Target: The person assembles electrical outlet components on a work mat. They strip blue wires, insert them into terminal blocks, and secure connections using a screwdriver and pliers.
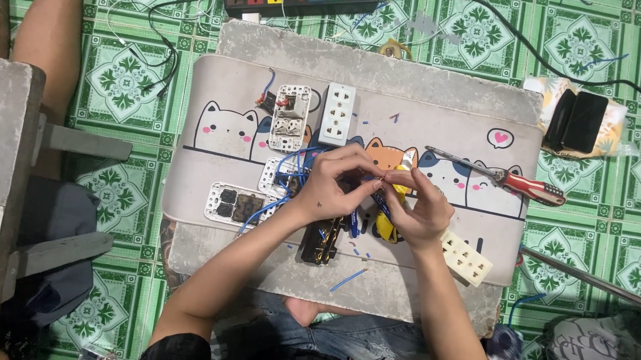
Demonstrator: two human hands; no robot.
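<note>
Couldn't really make out what sat between the fingertips, too small and half buried under both hands. Looked like a thin blue wire (376,200), pinched by the left hand (332,180) and the right hand (420,205) together, fingers pressed tight on it, over the middle of the cat-print mat (217,98). Trailed down past a yellow-handled tool (390,216), mostly hidden by the right palm. Dark socket module (321,242) partly covered just below the left wrist. Lay nearby: white outlet (337,114), opened switch plate (289,118), red-handled screwdriver (505,179), cream outlet (465,259). Power strip (298,0) cut off at the top edge.
</note>
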